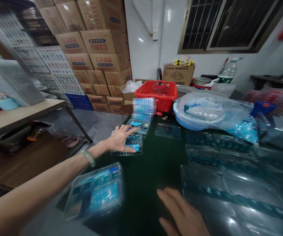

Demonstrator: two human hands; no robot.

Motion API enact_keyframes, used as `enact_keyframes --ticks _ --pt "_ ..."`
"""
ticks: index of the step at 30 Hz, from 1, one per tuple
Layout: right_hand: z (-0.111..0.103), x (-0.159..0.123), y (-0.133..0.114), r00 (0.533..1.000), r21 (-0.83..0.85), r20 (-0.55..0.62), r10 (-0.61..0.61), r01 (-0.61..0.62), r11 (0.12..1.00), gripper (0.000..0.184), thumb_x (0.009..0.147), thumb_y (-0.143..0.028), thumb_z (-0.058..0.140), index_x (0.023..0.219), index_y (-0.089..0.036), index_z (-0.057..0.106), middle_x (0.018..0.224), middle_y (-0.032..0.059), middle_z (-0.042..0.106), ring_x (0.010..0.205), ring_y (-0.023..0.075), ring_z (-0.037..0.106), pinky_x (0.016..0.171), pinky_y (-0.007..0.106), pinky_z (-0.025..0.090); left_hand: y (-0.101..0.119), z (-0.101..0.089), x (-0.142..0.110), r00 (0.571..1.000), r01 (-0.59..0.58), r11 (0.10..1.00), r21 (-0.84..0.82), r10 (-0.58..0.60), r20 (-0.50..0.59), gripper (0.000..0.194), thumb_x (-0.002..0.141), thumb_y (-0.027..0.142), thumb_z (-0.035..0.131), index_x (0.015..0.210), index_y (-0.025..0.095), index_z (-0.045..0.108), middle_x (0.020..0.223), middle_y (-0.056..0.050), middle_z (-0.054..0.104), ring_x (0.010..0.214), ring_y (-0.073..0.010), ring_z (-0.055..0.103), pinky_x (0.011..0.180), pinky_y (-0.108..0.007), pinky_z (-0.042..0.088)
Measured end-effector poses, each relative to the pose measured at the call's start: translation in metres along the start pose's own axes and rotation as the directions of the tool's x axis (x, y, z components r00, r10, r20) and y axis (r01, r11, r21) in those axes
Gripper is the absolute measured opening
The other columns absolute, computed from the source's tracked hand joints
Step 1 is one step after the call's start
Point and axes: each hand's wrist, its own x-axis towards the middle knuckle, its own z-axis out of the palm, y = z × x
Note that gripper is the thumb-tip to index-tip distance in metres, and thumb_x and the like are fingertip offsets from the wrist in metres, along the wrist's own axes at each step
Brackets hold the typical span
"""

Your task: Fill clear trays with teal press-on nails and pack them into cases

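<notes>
My left hand [120, 139], a pale green bangle [89, 158] on its wrist, is stretched over a clear plastic tray [138, 139] with blue contents. Its fingers and thumb are spread on top, hiding the tray's left part. Nearer me lies another clear tray [104, 193], holding a blue patterned packet and small teal squares. Low in the view, my right hand [181, 213] is somewhat blurred above the dark green table, fingers and thumb apart with nothing between them. To its right lie rows of clear trays [203, 178] with teal pieces.
Stacked trays [143, 108] stand beyond my left hand, before a red basket [156, 90]. A blue basin [193, 123] with plastic bags sits at the back right. A single tray [168, 130] lies mid-table. Cartons [104, 42] line the wall; a side table [28, 113] stands left.
</notes>
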Motion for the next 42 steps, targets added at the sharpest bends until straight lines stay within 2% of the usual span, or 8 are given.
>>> enact_keyframes --ticks 10,25,28,30,32,35,37,42 --pt "-0.016 0.061 0.0 0.969 0.623 0.068 0.239 -0.228 0.748 0.035 0.08 -0.022 0.045 0.116 -0.025 0.043 0.099 0.0041 0.053 0.073 0.0109 0.056 0.062 0.023 0.049 0.012 -0.047 0.008 0.964 0.081 0.991 -0.11 -0.106 -0.246 0.094 0.056 0.066 0.052 0.133 0.022 0.018 0.122 -0.014 0.034 0.103 -0.031 0.033 0.084 -0.046 0.026" --pt "0.017 0.088 0.009 0.952 0.764 0.115 0.283 -0.266 0.587 0.036 0.079 -0.027 0.046 0.114 -0.019 0.045 0.091 0.0046 0.054 0.07 0.0124 0.057 0.059 0.025 0.049 0.015 -0.023 -0.003 0.965 0.089 0.986 -0.139 -0.12 -0.233 0.094 0.05 0.062 0.06 0.13 0.026 0.027 0.122 -0.013 0.036 0.104 -0.0352 0.033 0.083 -0.05 0.026" --pt "0.028 0.108 0.008 0.951 0.709 0.048 0.306 -0.248 0.66 0.046 0.075 -0.025 0.051 0.119 -0.018 0.04 0.1 0.0076 0.052 0.076 0.0148 0.057 0.063 0.029 0.049 0.03 -0.03 0.0 0.928 0.118 0.954 -0.275 -0.205 -0.311 0.094 0.055 0.058 0.06 0.133 0.025 0.017 0.125 -0.013 0.034 0.107 -0.0333 0.033 0.085 -0.049 0.027" --pt "0.032 0.118 0.0 0.96 0.619 -0.051 0.274 -0.185 0.763 0.06 0.069 -0.023 0.057 0.124 -0.02 0.034 0.111 0.0089 0.047 0.089 0.0186 0.054 0.073 0.034 0.048 0.044 -0.035 0.003 0.866 0.093 0.821 -0.563 -0.346 -0.36 0.091 0.06 0.052 0.06 0.133 0.025 0.013 0.124 -0.011 0.035 0.108 -0.0296 0.036 0.087 -0.046 0.029" --pt "0.031 0.126 -0.012 0.964 0.496 -0.165 0.211 -0.104 0.862 0.073 0.065 -0.025 0.062 0.129 -0.022 0.027 0.121 0.009 0.04 0.105 0.023 0.045 0.084 0.038 0.042 0.06 -0.04 0.006 0.803 -0.024 0.5 -0.866 -0.506 -0.314 0.083 0.067 0.045 0.058 0.132 0.025 0.011 0.118 -0.009 0.042 0.105 -0.0251 0.043 0.086 -0.041 0.034" --pt "0.025 0.131 -0.028 0.951 0.301 -0.289 0.106 -0.015 0.953 0.076 0.066 -0.028 0.063 0.131 -0.021 0.023 0.128 0.0096 0.034 0.114 0.0258 0.035 0.091 0.042 0.035 0.081 -0.045 0.009 0.773 -0.168 0.016 -0.986 -0.619 -0.142 0.065 0.074 0.045 0.049 0.129 0.026 0.02 0.103 -0.005 0.052 0.094 -0.0208 0.051 0.077 -0.035 0.041" --pt "0.022 0.132 -0.033 0.94 0.187 -0.34 0.022 0.045 0.981 0.059 0.074 -0.024 0.054 0.128 -0.02 0.03 0.126 0.0092 0.037 0.113 0.0238 0.037 0.09 0.04 0.036 0.092 -0.046 0.007 0.77 -0.178 -0.105 -0.978 -0.634 -0.071 0.054 0.077 0.05 0.042 0.122 0.023 0.031 0.096 -0.005 0.055 0.087 -0.0201 0.054 0.071 -0.033 0.044" --pt "0.014 0.13 -0.023 0.911 0.159 -0.408 -0.059 0.135 0.978 0.034 0.083 -0.014 0.038 0.114 -0.02 0.048 0.114 0.0071 0.049 0.103 0.0175 0.047 0.087 0.031 0.039 0.094 -0.04 -0.015 0.836 -0.074 -0.203 -0.976 -0.547 0.05 0.055 0.074 0.063 0.027 0.104 0.021 0.048 0.085 -0.006 0.059 0.077 -0.0209 0.057 0.057 -0.032 0.045"
